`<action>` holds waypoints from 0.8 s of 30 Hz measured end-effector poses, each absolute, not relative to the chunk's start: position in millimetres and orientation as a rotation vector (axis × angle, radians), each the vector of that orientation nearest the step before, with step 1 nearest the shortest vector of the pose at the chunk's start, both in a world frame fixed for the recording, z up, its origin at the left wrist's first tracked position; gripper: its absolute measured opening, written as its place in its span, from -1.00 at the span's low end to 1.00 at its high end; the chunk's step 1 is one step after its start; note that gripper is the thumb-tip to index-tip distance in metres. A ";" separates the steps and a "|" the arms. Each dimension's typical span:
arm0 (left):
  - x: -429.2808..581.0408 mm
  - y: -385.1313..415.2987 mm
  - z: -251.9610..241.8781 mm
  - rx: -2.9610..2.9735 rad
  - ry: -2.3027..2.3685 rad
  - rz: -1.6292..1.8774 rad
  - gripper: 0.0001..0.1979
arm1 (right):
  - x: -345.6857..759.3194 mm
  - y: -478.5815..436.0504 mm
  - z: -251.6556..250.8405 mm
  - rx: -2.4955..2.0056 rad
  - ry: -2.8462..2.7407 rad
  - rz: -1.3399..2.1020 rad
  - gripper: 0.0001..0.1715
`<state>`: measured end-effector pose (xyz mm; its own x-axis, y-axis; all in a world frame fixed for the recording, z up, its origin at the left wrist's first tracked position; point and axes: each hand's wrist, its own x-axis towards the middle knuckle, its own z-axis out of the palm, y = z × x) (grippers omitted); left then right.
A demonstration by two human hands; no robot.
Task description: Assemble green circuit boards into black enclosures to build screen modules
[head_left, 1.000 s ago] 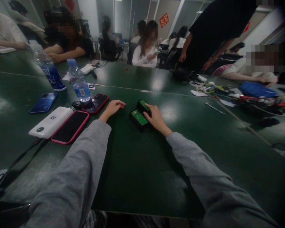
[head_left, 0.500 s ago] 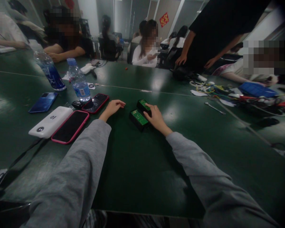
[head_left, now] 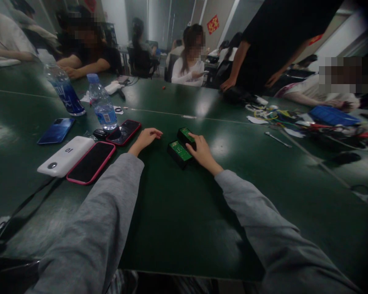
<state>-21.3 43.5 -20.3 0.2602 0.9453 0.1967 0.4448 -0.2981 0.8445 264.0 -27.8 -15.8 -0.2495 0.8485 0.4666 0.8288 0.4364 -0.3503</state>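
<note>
Two small black boxes lie side by side on the green table, each with a green circuit board on its top: the far box (head_left: 182, 132) and the near box (head_left: 180, 151). My right hand (head_left: 202, 151) grips the far box from the right, fingers over its top and thumb beside the near box. Part of both boxes is hidden beneath that hand. To the left, my left hand (head_left: 147, 138) rests on the table with nothing in it, fingers loosely stretched out and apart from the boxes.
Left of me are a pink-cased phone (head_left: 91, 163), a white power bank (head_left: 66, 156), a red-edged phone (head_left: 125, 132), a blue phone (head_left: 55, 130) and two bottles, one being a water bottle (head_left: 102, 108). A wrench (head_left: 277, 139) and tangled cables (head_left: 276, 114) lie right. Several people surround the table.
My hands and the two boxes have stayed practically still. Across the table, the standing person's hand has shifted slightly left and down.
</note>
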 end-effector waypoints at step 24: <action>-20.4 44.3 -21.4 1.863 1.249 0.961 -0.71 | 262.5 -30.9 -13.2 -1.416 -2.089 0.050 -0.41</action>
